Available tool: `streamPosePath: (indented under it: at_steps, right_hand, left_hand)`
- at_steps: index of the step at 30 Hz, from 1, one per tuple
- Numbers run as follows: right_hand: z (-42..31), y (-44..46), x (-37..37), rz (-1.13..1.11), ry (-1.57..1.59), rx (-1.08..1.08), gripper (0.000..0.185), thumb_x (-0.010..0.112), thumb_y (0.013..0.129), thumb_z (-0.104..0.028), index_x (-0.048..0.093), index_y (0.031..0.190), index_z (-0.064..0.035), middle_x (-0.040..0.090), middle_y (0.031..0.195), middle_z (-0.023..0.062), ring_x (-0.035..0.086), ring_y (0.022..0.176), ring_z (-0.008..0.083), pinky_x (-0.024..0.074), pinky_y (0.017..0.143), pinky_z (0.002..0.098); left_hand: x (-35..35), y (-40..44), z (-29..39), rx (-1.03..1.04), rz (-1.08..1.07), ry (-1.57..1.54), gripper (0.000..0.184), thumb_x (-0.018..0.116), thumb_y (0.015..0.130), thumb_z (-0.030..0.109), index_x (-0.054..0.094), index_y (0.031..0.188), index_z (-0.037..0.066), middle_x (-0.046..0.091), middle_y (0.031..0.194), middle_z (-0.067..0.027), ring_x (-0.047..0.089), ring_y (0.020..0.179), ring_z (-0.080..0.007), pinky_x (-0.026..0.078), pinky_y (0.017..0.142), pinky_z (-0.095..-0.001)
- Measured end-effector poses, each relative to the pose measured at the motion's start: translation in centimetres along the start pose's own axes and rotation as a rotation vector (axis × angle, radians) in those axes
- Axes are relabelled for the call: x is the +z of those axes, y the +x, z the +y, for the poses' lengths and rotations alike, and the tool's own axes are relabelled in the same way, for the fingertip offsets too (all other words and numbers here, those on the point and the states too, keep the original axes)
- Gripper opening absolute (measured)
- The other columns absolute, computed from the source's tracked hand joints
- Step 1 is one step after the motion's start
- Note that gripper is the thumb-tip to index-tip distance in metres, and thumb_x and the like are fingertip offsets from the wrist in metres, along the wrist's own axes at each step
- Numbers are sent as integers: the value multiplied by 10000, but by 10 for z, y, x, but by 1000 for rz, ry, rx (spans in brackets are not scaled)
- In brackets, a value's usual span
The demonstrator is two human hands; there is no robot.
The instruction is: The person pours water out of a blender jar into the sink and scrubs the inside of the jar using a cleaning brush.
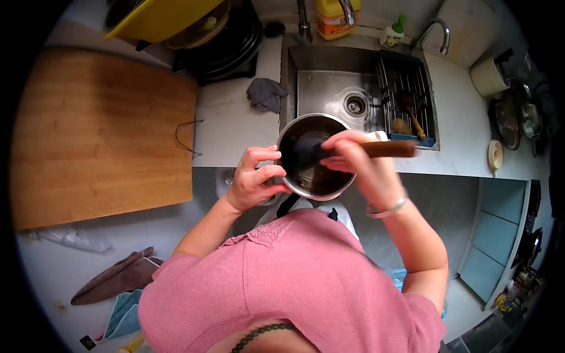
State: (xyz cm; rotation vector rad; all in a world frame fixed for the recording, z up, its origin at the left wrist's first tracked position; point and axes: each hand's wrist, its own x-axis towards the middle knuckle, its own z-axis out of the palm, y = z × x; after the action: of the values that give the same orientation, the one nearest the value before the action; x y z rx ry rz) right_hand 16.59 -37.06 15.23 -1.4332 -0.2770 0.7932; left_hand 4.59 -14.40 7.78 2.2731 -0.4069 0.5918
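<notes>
A metal pot (318, 187) is held over the counter's front edge, by the sink, its open top facing me. My left hand (257, 176) grips its left rim, fingers curled over the edge. My right hand (360, 162) is closed around a wooden-handled utensil (391, 148). The handle points right, and the utensil's dark head (306, 152) is inside the pot. Motion blur hides the exact shape of that head. Behind my right hand shows a white piece (378, 136) at the pot's right side; I cannot tell whether it is the pot's handle.
Beyond the pot is a steel sink (326, 59) with a drying rack (406, 76) holding a wooden-handled brush. A grey cloth (266, 95) lies left of the sink. A large wooden board (106, 141) covers the left side. Faucets, a yellow jug (332, 20) and a green-topped bottle (394, 32) stand behind.
</notes>
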Motion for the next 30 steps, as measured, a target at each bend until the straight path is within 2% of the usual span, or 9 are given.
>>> streamPosePath:
  at_steps: [2,5,10,12,16,19,21,26,30]
  right_hand:
    - [-28,-17,-11,123,221,-75,246,468,980,-161,608,1006,40,641,969,117,681,847,217,570,793,305]
    - [-33,-31,-14,181,259,-206,279,412,985,-152,590,974,63,628,980,161,692,884,264,583,820,360]
    - [25,-3,19,102,-35,-120,225,462,975,-169,582,1024,15,609,1013,108,666,973,247,552,857,322]
    - [2,-14,14,172,236,-53,189,498,970,-133,583,1028,25,599,1033,92,657,897,191,554,834,308]
    - [-37,-41,5,151,349,-202,224,407,980,-133,557,1025,26,590,1034,115,667,950,242,554,848,329]
    - [-13,-30,18,200,298,-95,205,470,965,-162,570,1012,10,600,1006,124,650,935,243,538,836,328]
    - [19,-2,32,79,-367,-190,172,594,901,-167,605,1002,-28,599,923,147,571,899,262,481,791,363]
    - [-20,-12,-2,-108,-655,-377,276,709,790,-51,640,1055,-22,623,933,140,632,854,258,510,755,334]
    - [-33,-31,-4,-84,-615,-469,166,699,775,21,682,940,11,642,902,134,647,825,215,522,743,313]
  left_hand:
    - [1,0,-1,5,13,-14,424,882,537,218,665,887,116,565,1088,-65,565,1006,-276,500,915,-400]
    - [2,-2,-1,-12,12,-22,421,883,540,214,666,888,122,567,1092,-60,571,1028,-284,496,885,-392]
    - [0,-3,0,-22,5,-25,416,883,541,205,663,884,123,567,1094,-58,575,1041,-287,491,868,-388]
    - [-1,-1,0,-24,5,-24,414,883,541,202,662,883,122,566,1092,-59,574,1038,-287,492,869,-388]
    - [0,0,0,-17,16,-45,414,882,542,210,659,879,121,565,1080,-63,572,1034,-287,489,872,-396]
    - [-1,0,1,-5,10,-28,413,876,552,225,658,887,123,563,1080,-65,571,1030,-288,485,878,-406]
    - [-2,1,1,1,0,-5,414,872,558,232,657,895,124,561,1080,-65,570,1026,-290,484,881,-411]
    - [-23,22,-7,120,-205,52,447,848,528,210,646,920,135,555,1106,-67,526,1104,-291,465,909,-416]
    - [-35,49,-22,319,-333,187,397,804,568,271,623,901,153,558,1157,-26,495,1182,-275,436,968,-437]
